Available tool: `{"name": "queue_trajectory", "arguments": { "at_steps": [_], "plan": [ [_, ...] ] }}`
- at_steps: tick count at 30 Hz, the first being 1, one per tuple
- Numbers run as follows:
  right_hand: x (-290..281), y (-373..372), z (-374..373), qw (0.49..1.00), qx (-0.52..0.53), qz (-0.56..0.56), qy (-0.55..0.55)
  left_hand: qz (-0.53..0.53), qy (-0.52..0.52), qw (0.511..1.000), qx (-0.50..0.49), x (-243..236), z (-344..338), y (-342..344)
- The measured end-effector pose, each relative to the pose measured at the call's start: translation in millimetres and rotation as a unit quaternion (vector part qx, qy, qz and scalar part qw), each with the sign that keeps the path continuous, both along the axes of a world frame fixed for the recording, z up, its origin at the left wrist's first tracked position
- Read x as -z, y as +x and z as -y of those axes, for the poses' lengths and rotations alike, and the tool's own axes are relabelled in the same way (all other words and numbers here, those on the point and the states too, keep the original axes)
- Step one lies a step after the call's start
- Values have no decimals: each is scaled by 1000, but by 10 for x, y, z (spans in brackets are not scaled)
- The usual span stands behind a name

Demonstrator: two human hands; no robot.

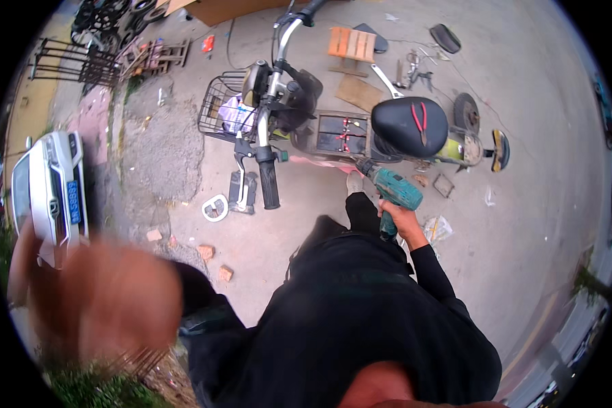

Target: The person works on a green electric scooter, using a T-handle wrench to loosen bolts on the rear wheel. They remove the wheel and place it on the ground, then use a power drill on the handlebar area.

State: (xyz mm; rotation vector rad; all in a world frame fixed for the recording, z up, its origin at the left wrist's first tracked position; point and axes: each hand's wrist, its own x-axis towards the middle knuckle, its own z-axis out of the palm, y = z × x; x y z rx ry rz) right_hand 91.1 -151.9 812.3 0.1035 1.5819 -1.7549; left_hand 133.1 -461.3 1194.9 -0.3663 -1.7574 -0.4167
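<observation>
My right hand (404, 222) is wrapped round the grip of a green cordless drill (400, 189). The drill's dark chuck points up and left, close to the side of an electric scooter, just below its black seat (391, 129). Red-handled pliers (419, 124) lie on the seat. Ahead of the seat, the scooter's floor compartment (328, 130) shows dark blocks with red wires. A pink strip (319, 162) stretches beside it. My left hand (115, 299) is raised at the lower left, away from the scooter; motion smears its fingers.
The handlebar (268, 180) and wire basket (211, 109) stand left of the compartment. Beyond the seat are an adjustable wrench (386, 81), a wooden stool (351, 45), loose tools (413, 71) and a wheel (466, 112). Brick pieces (226, 273) lie lower left; a white car (51, 183) stands far left.
</observation>
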Motion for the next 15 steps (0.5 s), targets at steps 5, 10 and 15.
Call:
{"name": "queue_trajectory", "arguments": {
  "at_steps": [5,10,15],
  "plan": [
    [-104,-609,310,998,-25,36,-41,485,127,850,-162,1876,890,-646],
    [-523,-1237,861,975,-51,167,-140,624,206,712,-249,2772,1179,-987],
    [-431,-1493,1327,940,-70,247,-223,684,290,644,-181,3139,1260,-1191]
  ]
}}
